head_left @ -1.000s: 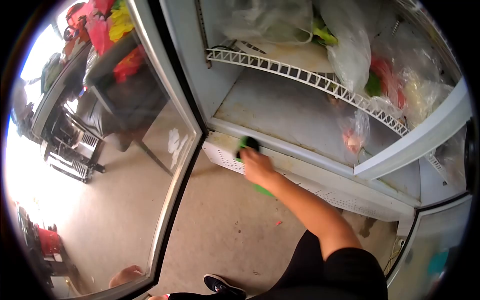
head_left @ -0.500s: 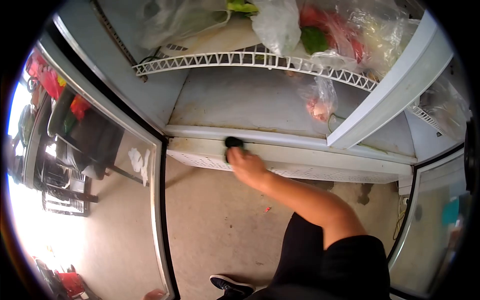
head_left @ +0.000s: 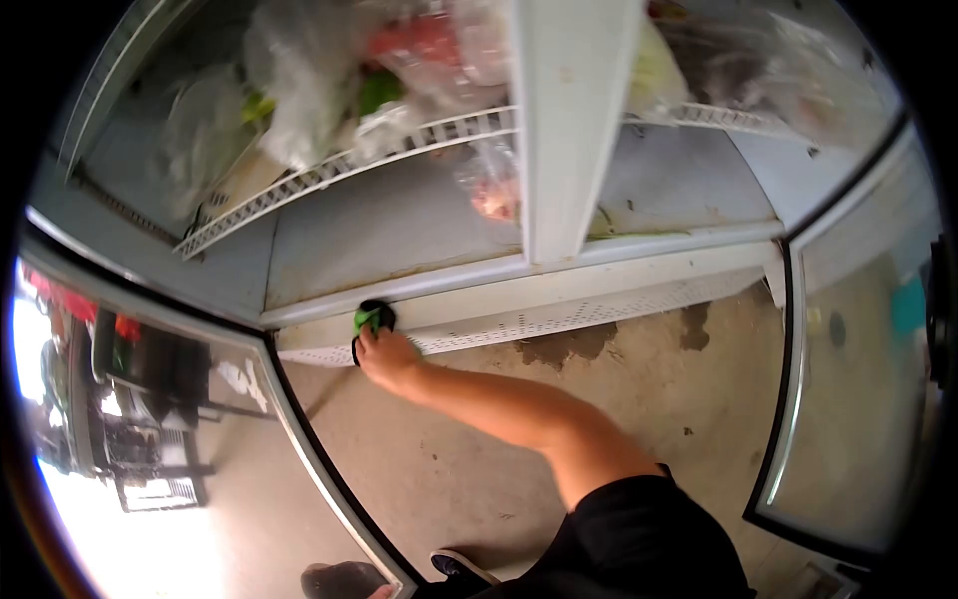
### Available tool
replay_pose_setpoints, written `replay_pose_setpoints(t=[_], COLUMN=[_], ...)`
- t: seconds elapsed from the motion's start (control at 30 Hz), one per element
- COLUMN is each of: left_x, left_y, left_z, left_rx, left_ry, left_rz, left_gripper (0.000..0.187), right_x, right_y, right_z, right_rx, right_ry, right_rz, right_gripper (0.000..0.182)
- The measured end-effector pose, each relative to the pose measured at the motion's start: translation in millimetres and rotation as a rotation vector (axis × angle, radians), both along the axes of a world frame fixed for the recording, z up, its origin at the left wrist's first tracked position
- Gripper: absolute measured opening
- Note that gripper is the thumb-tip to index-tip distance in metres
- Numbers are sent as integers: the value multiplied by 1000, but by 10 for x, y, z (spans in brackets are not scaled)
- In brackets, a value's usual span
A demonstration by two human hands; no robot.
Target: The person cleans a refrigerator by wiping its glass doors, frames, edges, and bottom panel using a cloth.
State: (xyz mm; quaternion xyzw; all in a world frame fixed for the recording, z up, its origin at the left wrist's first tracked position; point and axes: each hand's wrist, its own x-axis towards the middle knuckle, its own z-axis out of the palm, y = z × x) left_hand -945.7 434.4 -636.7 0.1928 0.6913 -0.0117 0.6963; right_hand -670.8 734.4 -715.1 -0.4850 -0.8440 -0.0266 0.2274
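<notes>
My right hand (head_left: 387, 357) is closed on a green and black cloth (head_left: 374, 316). It presses the cloth against the front ledge (head_left: 469, 302) of an open fridge cabinet, near its left end. The ledge is off-white, with a perforated panel (head_left: 559, 321) below it. Only a sliver of my left hand (head_left: 381, 592) shows at the bottom edge, by the frame of the left glass door (head_left: 334, 479); its fingers are hidden. Brown stains run along the front of the fridge floor (head_left: 399, 245), behind the ledge.
Plastic bags of vegetables (head_left: 309, 90) lie on a white wire shelf (head_left: 349, 165). Below it, a small bag with pinkish contents (head_left: 494, 195) rests beside the centre post (head_left: 569, 140). The right glass door (head_left: 848, 399) stands open. Dark wet patches (head_left: 569, 344) mark the concrete floor.
My view has turned to the right and tilted. My right hand has moved the cloth left along the ledge, closer to its left end; more of the cloth's green side shows.
</notes>
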Motion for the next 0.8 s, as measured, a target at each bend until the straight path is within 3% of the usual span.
replay_pose_setpoints(t=[0.1, 0.2, 0.27, 0.37, 0.4, 0.47, 0.5, 0.53, 0.6, 0.63, 0.67, 0.7, 0.73, 0.8], left_x=[291, 565, 766, 1054, 1154, 1352, 1489, 1995, 2487, 2764, 2843, 3222, 3308, 3623], left_y=[-33, -58, -42, -35, -10, 86, 164, 287, 571, 690, 905, 979, 1198, 1612], left_z=[-75, -193, -281, -366, -397, -442, -449, -171, -196, -108, -358, -82, -266, -431], left_rx=[-55, -128, -175, -221, -231, -218, -206, -109, -136, -14, 14, 135, 154, 240], left_ry=[-102, -215, -285, -356, -377, -428, -461, -580, -699, -653, -728, -658, -862, -891], left_rz=[142, 257, 304, 340, 343, 335, 329, 252, 343, 379, 414, 425, 350, 464], left_gripper=[25, 25, 25, 25, 25, 25, 25, 24, 15, 13, 16, 13, 13, 1], right_x=[275, 1282, 2212, 3481, 3911, 4647, 4896, 5090, 5017, 4871, 4573, 4271, 4018, 3677], right_y=[-41, -307, -624, -1104, -1262, -1644, -1843, -2053, -2405, -2550, -2701, -2939, -3180, -3807], right_z=[-258, -307, 15, 122, 260, 158, 13, -31, -193, -565, -429, -508, -783, -978], right_rx=[-7, -54, -284, -395, -621, -465, -378, -294, -427, -291, -493, -472, -429, -736], right_ry=[-17, 63, -39, 69, 87, 253, 206, 187, 343, 201, 272, 530, 575, 895], right_rz=[-38, 3, 10, -380, -577, -1018, -1244, -1467, -1535, -1481, -1443, -1411, -1425, -1371], right_gripper=[19, 13, 33, 28, 25, 24, 23, 24, 27, 29, 31, 31, 29, 25])
